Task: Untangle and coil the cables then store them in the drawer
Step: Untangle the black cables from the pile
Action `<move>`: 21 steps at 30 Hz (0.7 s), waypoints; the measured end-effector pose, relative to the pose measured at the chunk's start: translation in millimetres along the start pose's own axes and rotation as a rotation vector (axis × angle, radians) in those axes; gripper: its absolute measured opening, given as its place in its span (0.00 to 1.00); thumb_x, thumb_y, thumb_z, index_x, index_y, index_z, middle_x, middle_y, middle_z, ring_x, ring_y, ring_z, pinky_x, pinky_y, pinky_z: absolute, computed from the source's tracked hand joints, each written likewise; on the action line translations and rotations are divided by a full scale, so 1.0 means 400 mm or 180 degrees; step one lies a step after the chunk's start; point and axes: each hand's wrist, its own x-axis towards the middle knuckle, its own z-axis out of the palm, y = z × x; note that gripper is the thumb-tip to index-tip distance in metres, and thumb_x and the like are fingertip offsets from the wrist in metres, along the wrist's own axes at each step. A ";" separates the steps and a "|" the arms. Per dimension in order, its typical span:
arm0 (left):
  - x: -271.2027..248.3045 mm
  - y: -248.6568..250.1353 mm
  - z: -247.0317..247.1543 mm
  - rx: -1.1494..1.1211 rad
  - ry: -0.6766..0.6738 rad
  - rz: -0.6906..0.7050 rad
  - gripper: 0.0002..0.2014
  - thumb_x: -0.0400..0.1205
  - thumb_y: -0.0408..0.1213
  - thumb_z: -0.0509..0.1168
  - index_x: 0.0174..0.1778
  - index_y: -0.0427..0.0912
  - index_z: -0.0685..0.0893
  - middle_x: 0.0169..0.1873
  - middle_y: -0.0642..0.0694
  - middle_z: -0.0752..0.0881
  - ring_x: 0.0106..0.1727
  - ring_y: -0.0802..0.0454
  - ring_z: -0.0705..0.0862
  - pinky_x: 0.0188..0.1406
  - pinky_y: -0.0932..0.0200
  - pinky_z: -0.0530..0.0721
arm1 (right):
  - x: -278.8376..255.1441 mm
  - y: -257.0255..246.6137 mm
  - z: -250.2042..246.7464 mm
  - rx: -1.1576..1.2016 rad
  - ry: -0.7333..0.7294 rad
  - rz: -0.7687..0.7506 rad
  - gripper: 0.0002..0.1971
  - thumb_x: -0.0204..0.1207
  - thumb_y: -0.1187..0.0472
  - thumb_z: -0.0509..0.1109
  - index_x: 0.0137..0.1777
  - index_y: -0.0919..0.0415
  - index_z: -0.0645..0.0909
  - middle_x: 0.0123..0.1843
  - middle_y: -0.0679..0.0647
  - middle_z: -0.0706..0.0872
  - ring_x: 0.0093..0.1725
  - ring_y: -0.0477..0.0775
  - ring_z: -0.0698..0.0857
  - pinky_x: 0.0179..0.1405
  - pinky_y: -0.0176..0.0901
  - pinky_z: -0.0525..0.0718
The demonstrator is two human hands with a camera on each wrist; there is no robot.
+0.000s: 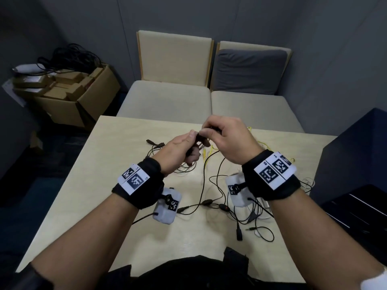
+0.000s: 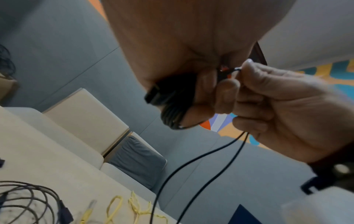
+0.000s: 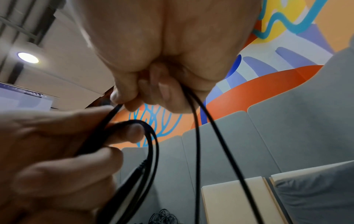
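Both my hands are raised above the middle of the light wooden table (image 1: 117,185). My left hand (image 1: 191,144) grips a small coil of thin black cable (image 1: 201,141), seen as a tight bundle (image 2: 172,106) under its palm. Close against it, my right hand (image 1: 207,132) pinches the same cable; its fingers (image 2: 249,84) curl round the strand at the coil's top. Two free strands (image 3: 197,136) hang from the right hand down to the table (image 1: 217,170). Looped turns (image 3: 151,144) pass round the left fingers (image 3: 132,131).
A yellow cable (image 1: 209,155) and more black cables (image 1: 251,216) lie loose on the table. A dark blue cabinet (image 1: 351,155) stands at the table's right edge. Two beige seats (image 1: 167,97) are beyond the far edge, and a cardboard box (image 1: 79,97) sits on the floor at left.
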 end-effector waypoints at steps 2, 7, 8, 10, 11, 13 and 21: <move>-0.001 0.000 0.005 -0.0160 -0.0224 0.0027 0.25 0.90 0.43 0.43 0.36 0.50 0.83 0.23 0.49 0.69 0.24 0.57 0.67 0.26 0.69 0.67 | 0.012 0.007 -0.004 0.0040 0.0109 0.0030 0.08 0.77 0.56 0.70 0.39 0.58 0.83 0.31 0.48 0.83 0.33 0.48 0.78 0.37 0.42 0.77; 0.001 -0.004 -0.001 -0.1282 -0.0285 -0.0153 0.12 0.85 0.40 0.51 0.44 0.38 0.75 0.23 0.52 0.69 0.24 0.59 0.64 0.22 0.68 0.65 | 0.027 0.031 -0.001 0.0316 0.0182 0.0297 0.09 0.78 0.57 0.71 0.38 0.60 0.81 0.31 0.57 0.80 0.33 0.51 0.74 0.35 0.40 0.72; 0.001 -0.002 -0.004 -0.1513 -0.0256 -0.0160 0.11 0.83 0.40 0.53 0.44 0.38 0.75 0.23 0.52 0.68 0.23 0.60 0.63 0.21 0.69 0.64 | 0.029 0.040 0.004 0.0379 0.0210 0.0383 0.09 0.78 0.57 0.71 0.38 0.59 0.80 0.30 0.56 0.78 0.32 0.50 0.73 0.35 0.42 0.72; 0.003 0.004 -0.007 -0.1879 -0.0199 -0.0091 0.10 0.82 0.39 0.53 0.44 0.38 0.75 0.22 0.51 0.69 0.22 0.60 0.62 0.21 0.68 0.64 | 0.028 0.062 0.016 0.0528 0.0255 0.0536 0.11 0.80 0.57 0.69 0.37 0.58 0.79 0.28 0.48 0.74 0.30 0.45 0.70 0.32 0.43 0.70; 0.004 0.006 -0.008 -0.2009 -0.0158 -0.0002 0.09 0.82 0.38 0.53 0.46 0.37 0.75 0.22 0.51 0.70 0.21 0.61 0.62 0.21 0.68 0.64 | 0.024 0.073 0.024 0.0604 0.0273 0.0607 0.12 0.81 0.57 0.67 0.36 0.57 0.78 0.26 0.43 0.72 0.28 0.43 0.69 0.30 0.41 0.68; 0.008 0.008 -0.014 -0.2211 -0.0032 0.0207 0.11 0.82 0.37 0.52 0.51 0.35 0.75 0.23 0.50 0.75 0.21 0.61 0.63 0.21 0.68 0.65 | 0.012 0.090 0.041 0.0681 0.0287 0.0709 0.14 0.82 0.55 0.64 0.33 0.50 0.76 0.23 0.41 0.71 0.25 0.40 0.68 0.29 0.40 0.66; 0.018 0.029 -0.015 -0.2915 0.0055 0.0123 0.17 0.81 0.38 0.52 0.62 0.34 0.76 0.54 0.45 0.89 0.24 0.60 0.67 0.27 0.67 0.71 | -0.020 0.115 0.079 0.1043 0.0287 0.0967 0.12 0.81 0.54 0.60 0.35 0.49 0.76 0.22 0.37 0.72 0.24 0.39 0.69 0.29 0.38 0.65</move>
